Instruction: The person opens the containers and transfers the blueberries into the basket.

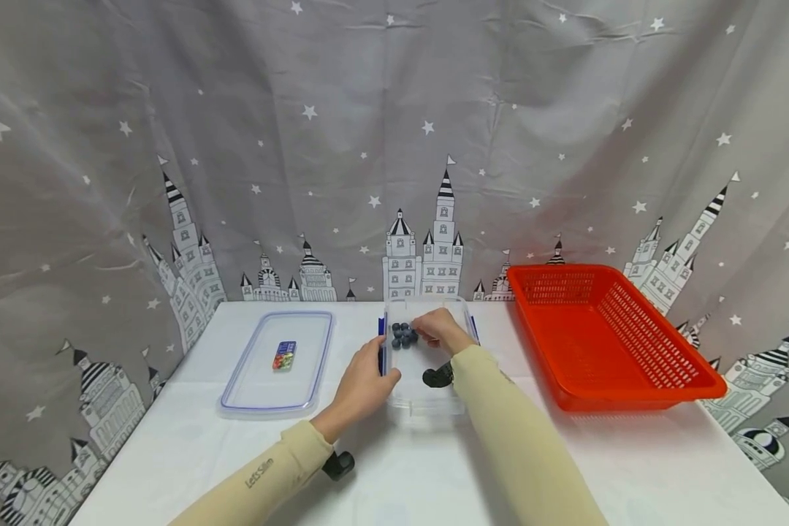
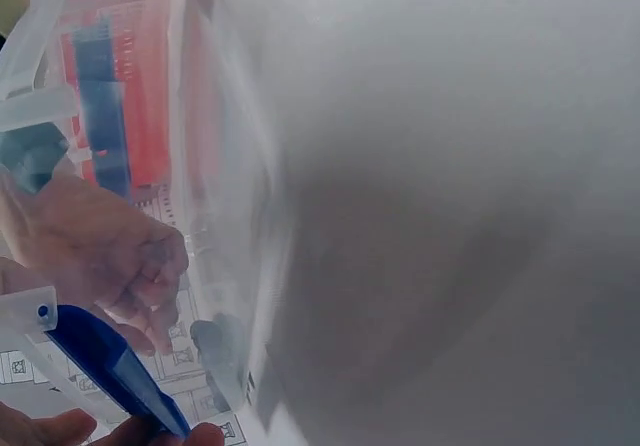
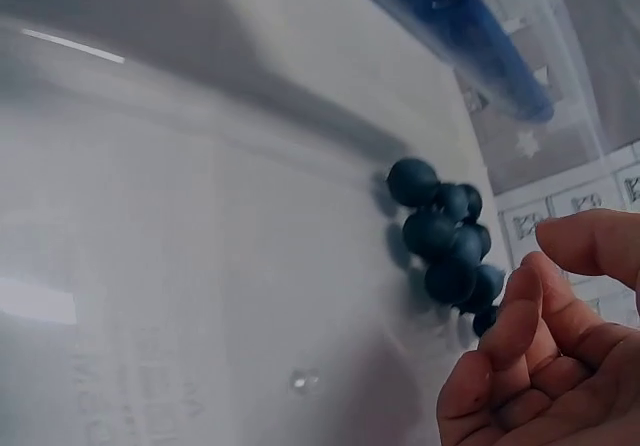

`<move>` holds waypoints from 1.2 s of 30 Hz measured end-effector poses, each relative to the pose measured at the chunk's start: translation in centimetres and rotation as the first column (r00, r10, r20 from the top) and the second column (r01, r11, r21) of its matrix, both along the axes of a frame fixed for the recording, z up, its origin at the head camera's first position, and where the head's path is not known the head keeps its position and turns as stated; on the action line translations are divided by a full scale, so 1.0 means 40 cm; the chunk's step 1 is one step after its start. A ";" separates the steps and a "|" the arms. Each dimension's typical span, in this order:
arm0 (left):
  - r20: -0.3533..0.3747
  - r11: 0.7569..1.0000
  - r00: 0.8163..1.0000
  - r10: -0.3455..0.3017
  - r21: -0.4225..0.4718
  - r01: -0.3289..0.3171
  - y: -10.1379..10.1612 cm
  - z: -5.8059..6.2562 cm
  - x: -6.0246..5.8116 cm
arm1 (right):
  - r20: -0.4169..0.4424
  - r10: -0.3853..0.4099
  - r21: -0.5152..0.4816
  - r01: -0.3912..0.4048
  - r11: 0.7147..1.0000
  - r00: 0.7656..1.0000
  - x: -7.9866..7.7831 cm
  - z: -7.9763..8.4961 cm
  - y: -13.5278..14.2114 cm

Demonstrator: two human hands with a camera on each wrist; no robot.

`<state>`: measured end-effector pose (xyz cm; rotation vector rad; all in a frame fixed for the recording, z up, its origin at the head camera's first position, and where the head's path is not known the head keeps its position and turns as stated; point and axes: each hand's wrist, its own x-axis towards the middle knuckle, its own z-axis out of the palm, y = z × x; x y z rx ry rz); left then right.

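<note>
A clear plastic food box (image 1: 427, 398) with blue side latches stands in the middle of the table. My left hand (image 1: 363, 376) grips its left side; in the left wrist view its fingertips lie at a blue latch (image 2: 118, 366) that hangs unclipped. Near the far left corner, inside the box, sits a cluster of round dark blue berries (image 1: 404, 336). My right hand (image 1: 439, 329) reaches in beside these berries (image 3: 450, 251), fingers loosely curled. Between its thumb and index finger nothing shows, though part of the cluster is hidden behind the fingers.
To the left lies a clear lid (image 1: 250, 372) with a blue seal and a colourful label (image 1: 285, 356). A red plastic basket (image 1: 598, 358) stands at the right. Behind the white table (image 1: 191, 453) hangs a grey curtain (image 1: 342, 139) printed with castles and stars.
</note>
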<state>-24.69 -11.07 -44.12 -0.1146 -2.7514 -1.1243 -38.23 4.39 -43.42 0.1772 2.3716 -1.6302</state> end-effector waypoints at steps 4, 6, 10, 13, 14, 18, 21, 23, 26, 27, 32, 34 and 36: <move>-0.005 1.000 1.000 -0.012 0.018 0.013 -0.003 -0.004 0.008 | 0.032 -0.012 0.036 0.011 0.999 0.999 -0.002 -0.009 0.006; -0.010 1.000 1.000 -0.015 0.027 0.015 -0.004 -0.005 0.013 | 0.052 -0.011 0.052 0.008 0.999 0.999 -0.005 -0.014 0.006; -0.007 0.999 1.000 -0.013 0.033 0.013 -0.003 -0.006 0.020 | 0.066 -0.005 0.071 0.000 0.997 0.998 -0.012 -0.026 0.012; -0.005 1.000 1.000 -0.011 0.025 0.011 -0.003 -0.007 0.023 | 0.063 -0.006 0.077 0.001 0.997 0.998 -0.016 -0.032 0.015; -0.005 1.000 1.000 -0.011 0.025 0.011 -0.002 -0.007 0.023 | 0.062 -0.007 0.077 0.003 0.997 0.998 -0.016 -0.033 0.016; -0.007 1.000 1.000 -0.010 0.023 0.010 -0.001 -0.010 0.025 | 0.047 -0.004 0.072 0.001 0.997 0.999 -0.013 -0.035 0.023; -0.012 1.000 1.000 -0.011 0.026 0.011 -0.001 -0.012 0.027 | 0.037 0.009 0.065 -0.012 0.998 0.999 -0.009 -0.033 0.028; -0.014 1.000 1.000 -0.014 0.024 0.014 -0.001 -0.013 0.028 | 0.036 0.017 0.068 -0.019 0.998 0.999 -0.007 -0.033 0.031; -0.016 1.000 1.000 -0.020 0.013 0.020 -0.001 -0.014 0.031 | 0.033 0.027 0.075 -0.029 0.997 0.999 -0.006 -0.033 0.032; -0.013 1.000 1.000 -0.022 0.010 0.022 -0.002 -0.014 0.032 | 0.032 0.030 0.080 -0.033 0.996 0.999 -0.006 -0.033 0.032; -0.003 1.000 1.000 -0.026 0.009 0.026 0.001 -0.009 0.036 | 0.019 0.040 0.100 -0.042 0.994 0.999 -0.012 -0.039 0.027; -0.003 1.000 1.000 -0.026 0.009 0.026 0.002 -0.008 0.036 | 0.011 0.038 0.119 -0.039 0.992 0.999 -0.016 -0.045 0.025; 0.000 1.000 1.000 -0.026 0.007 0.026 0.002 -0.008 0.035 | 0.009 0.028 0.141 -0.029 0.990 1.000 -0.018 -0.050 0.024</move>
